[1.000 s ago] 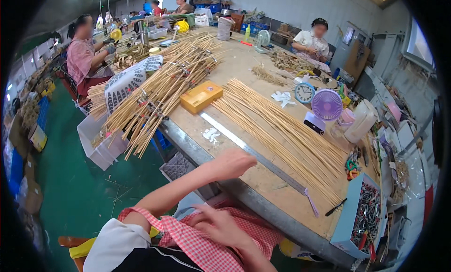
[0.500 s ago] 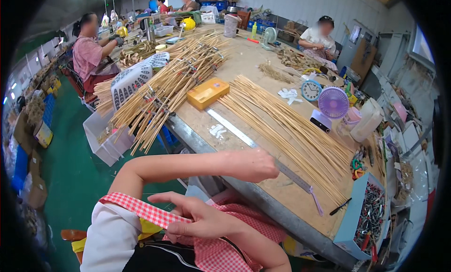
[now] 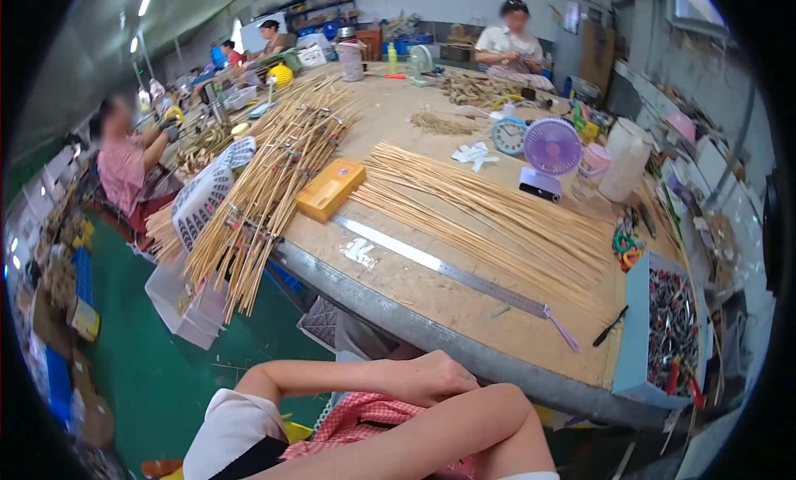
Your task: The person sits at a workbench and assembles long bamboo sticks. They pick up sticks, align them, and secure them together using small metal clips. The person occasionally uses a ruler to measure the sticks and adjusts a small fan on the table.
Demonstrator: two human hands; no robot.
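My left arm, in a white sleeve (image 3: pixel 236 426), reaches across my front to the right. My left hand (image 3: pixel 431 378) is closed, fingers curled under and partly hidden behind my right arm, so what they may hold does not show. The bent right forearm (image 3: pixel 414 447) crosses below it toward the lower left, and my right hand is out of the picture past the lower edge. Between the arms lies red-and-white checked cloth (image 3: pixel 373 414) on my body. Closest on the table are a steel ruler (image 3: pixel 431 263) with a purple cord and thin wooden sticks (image 3: pixel 489 219).
A yellow box (image 3: pixel 332 190) stands by a clamped stick bundle (image 3: pixel 274 181). At right are a blue box (image 3: pixel 634 331) of metal clips, a black pen (image 3: pixel 610 327), a purple fan (image 3: pixel 553 146) and a blue clock (image 3: pixel 507 136). The grey table edge (image 3: pixel 373 314) runs before me; co-workers sit around.
My right hand has let go of the checked strap on my left arm and left the picture. My left fist has drawn back toward my body. The view has shifted.
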